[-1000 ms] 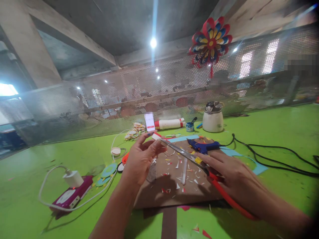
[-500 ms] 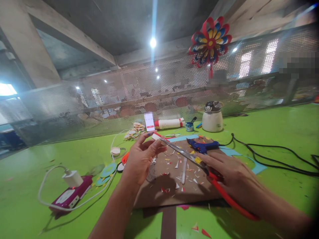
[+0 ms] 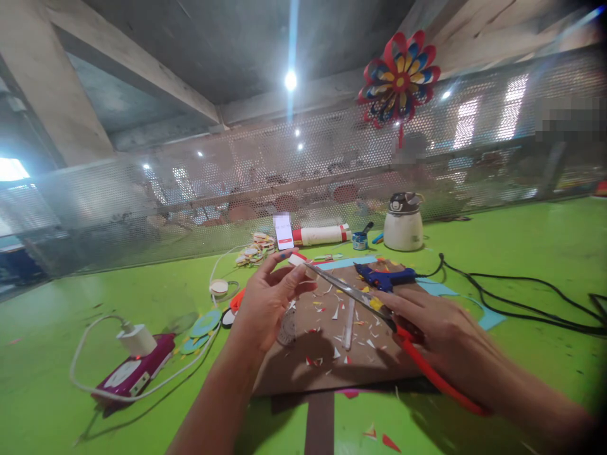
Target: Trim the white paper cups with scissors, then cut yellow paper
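My left hand (image 3: pixel 269 302) pinches small red-and-white paper-like strip (image 3: pixel 297 260): likely light, bendable; hold by edge. Right hand (image 3: pixel 448 323) grips red-handled metal scissors (image 3: pixel 404 340).

Not one word or number comes through legibly here! Up on the smartphone (image 3: pixel 284 235), a faint row of characters runs across the pale screen, too blurred to call, with a red button beneath. Over to the blue jar (image 3: pixel 360 241): pale marks round its side, unreadable! And the white bottle (image 3: pixel 402 229) shows a tiny reddish mark low down, illegible too.
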`<state>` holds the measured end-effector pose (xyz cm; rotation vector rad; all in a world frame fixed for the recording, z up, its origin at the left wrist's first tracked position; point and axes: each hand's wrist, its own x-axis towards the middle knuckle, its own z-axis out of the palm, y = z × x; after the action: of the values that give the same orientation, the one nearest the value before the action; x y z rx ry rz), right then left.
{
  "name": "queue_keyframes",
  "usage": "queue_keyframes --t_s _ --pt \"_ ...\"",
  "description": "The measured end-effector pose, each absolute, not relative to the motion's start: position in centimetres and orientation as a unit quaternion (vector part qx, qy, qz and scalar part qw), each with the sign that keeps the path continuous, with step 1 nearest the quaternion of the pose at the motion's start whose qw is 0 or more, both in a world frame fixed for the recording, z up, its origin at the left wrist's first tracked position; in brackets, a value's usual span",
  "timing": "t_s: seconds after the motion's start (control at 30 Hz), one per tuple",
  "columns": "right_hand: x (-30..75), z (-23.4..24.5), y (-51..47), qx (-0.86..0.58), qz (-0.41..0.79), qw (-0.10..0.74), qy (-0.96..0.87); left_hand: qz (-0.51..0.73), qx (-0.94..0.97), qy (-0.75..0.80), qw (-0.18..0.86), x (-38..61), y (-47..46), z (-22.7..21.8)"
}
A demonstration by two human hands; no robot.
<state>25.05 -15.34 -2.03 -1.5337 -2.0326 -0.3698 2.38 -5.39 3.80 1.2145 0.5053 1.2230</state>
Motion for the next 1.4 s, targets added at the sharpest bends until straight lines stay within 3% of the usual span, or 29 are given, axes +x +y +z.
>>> queue_keyframes --t_s 0.2,0.43,0.63,0.97,1.17,1.4 --pt "24.5 -1.8 -15.3 -0.566 -0.135 0.316 -0.749 0.525 0.541 0.211 0.622 2.2 -5.3 3.9" --pt "23.9 -0.3 -15.5 -0.547 0.010 0.348 -0.761 0.525 0.552 0.237 0.603 2.1 -5.2 4.1" --pt "25.5 -0.8 -14.5 -0.574 -0.013 0.376 -0.728 0.517 0.552 0.223 0.615 1.9 -5.2 4.3" --pt "26.2 -1.9 -13.4 -0.672 -0.090 0.252 -0.690 0.536 0.517 0.155 0.649 2.3 -5.0 4.1" --pt "26.0 -1.7 -12.9 -0.667 -0.006 0.295 -0.684 0.543 0.502 0.133 0.660 2.3 -5.1 4.1" --pt "25.6 -2.1 -12.9 -0.672 -0.015 0.335 -0.660 0.543 0.490 0.133 0.669 2.5 -5.1 4.1"
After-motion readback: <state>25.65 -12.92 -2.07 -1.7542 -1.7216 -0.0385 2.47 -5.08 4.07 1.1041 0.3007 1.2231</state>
